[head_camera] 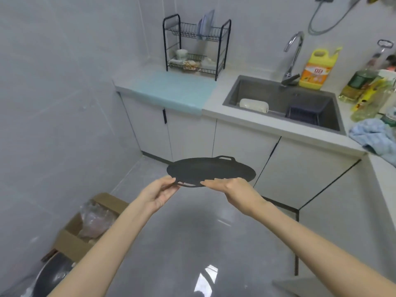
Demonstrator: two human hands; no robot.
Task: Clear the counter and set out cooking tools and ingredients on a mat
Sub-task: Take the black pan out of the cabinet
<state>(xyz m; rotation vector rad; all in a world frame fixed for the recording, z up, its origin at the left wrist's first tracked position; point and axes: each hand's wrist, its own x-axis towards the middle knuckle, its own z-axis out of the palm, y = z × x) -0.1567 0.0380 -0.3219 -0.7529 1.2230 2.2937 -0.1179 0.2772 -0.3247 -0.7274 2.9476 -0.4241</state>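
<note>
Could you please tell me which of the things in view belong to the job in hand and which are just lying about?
Job in hand: griddle pan, held by left hand and right hand; blue mat on the counter.
Lying about: dish rack, detergent bottle, blue cloth, cardboard box.

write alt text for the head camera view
A left hand and right hand hold a flat round black griddle pan by its near edge above a grey floor; behind, a pale blue counter mat, black wire dish rack and steel sink.
</note>
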